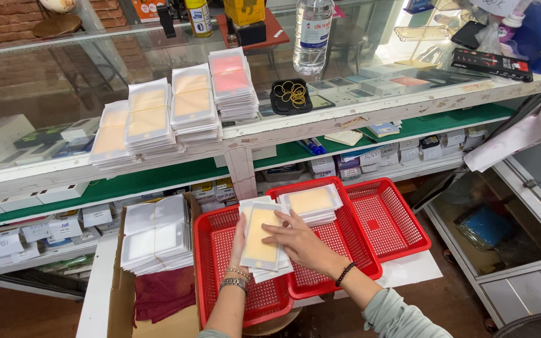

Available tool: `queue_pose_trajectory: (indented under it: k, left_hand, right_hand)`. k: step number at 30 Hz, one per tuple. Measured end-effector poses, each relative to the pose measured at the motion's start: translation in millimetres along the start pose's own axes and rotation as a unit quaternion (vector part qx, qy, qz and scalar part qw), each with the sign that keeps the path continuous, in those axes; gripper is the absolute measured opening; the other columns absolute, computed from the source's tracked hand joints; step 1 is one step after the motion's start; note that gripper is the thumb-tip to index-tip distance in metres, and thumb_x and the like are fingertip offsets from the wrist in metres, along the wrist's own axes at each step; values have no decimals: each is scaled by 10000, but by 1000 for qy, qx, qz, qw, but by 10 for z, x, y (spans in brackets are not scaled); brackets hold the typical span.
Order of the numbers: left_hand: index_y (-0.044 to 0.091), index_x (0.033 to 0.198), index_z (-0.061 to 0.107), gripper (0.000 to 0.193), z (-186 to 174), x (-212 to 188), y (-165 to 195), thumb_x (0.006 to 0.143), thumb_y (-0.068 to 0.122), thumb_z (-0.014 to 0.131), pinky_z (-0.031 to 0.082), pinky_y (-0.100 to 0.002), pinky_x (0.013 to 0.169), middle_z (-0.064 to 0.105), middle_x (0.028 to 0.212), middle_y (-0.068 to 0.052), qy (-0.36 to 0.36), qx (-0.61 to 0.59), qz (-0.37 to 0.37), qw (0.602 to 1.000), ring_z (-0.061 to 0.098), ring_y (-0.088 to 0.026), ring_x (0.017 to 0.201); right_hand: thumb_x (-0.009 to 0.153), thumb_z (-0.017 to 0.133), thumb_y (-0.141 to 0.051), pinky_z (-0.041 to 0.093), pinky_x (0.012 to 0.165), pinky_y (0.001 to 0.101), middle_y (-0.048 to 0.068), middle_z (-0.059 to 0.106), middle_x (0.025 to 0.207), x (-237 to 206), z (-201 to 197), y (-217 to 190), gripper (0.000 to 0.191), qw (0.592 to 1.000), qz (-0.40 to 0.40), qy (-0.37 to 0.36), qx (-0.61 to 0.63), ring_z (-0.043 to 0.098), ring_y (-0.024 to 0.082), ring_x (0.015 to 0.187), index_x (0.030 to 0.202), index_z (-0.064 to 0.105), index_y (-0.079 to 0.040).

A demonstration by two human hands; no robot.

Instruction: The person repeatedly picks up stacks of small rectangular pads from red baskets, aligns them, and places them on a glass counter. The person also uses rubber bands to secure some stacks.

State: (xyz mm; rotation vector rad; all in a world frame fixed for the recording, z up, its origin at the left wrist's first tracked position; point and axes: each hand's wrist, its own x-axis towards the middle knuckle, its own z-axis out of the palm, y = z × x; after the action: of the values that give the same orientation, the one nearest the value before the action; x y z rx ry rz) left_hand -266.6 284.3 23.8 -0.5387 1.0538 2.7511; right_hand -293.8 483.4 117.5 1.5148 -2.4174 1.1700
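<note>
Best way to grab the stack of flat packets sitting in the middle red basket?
Pinch the packet stack by its two long edges, coming straight down from above. It lies flat in the middle red basket, whose walls probably block a side approach, and the right hand and left hand are busy beside it.

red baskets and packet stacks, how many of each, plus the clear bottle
Red plastic mesh baskets: 3
Stacks of flat white packets on the glass counter: 4
Stacks of flat white packets in the baskets: 2, one under both hands
Clear plastic bottle: 1
Total: 10
</note>
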Motion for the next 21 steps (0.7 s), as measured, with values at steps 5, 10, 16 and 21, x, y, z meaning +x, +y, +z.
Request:
queue_pose_trajectory:
  k: [5,10,16,21]
  left_hand:
    - [-46,1506,382,699,-45,-1,117,947,362,481,551,-449,1026,597,1404,-267,-128,-72,-24,989,631,-358,1246]
    - [0,1517,366,679,88,-22,326,942,350,453,554,-491,1009,600,1399,-235,-28,-68,-22,997,646,-355,1224]
    - [13,1522,353,668,43,195,495,946,328,475,571,-479,990,612,1411,-239,-32,-53,-51,997,639,-354,1247]
    - [3,1515,375,664,5,441,465,959,352,477,573,-477,1008,612,1407,-268,-23,-60,-77,995,637,-349,1262]
  right_hand:
    - [958,522,-33,497,1128,394,33,627,1436,-9,43,738,384,954,293,59,36,582,260,1347,1302,638,-158]
    - [844,649,-142,314,1141,493,180,316,1622,192,272,1633,733,906,235,-117,-331,299,380,1448,1494,325,-39]
    - [933,505,-116,355,1149,492,126,385,1584,164,543,1937,602,881,189,-123,-416,407,292,1435,1516,358,-84]
    - [918,538,-54,367,1187,442,99,504,1501,181,291,1831,520,920,214,-112,-309,484,277,1409,1432,558,-124]
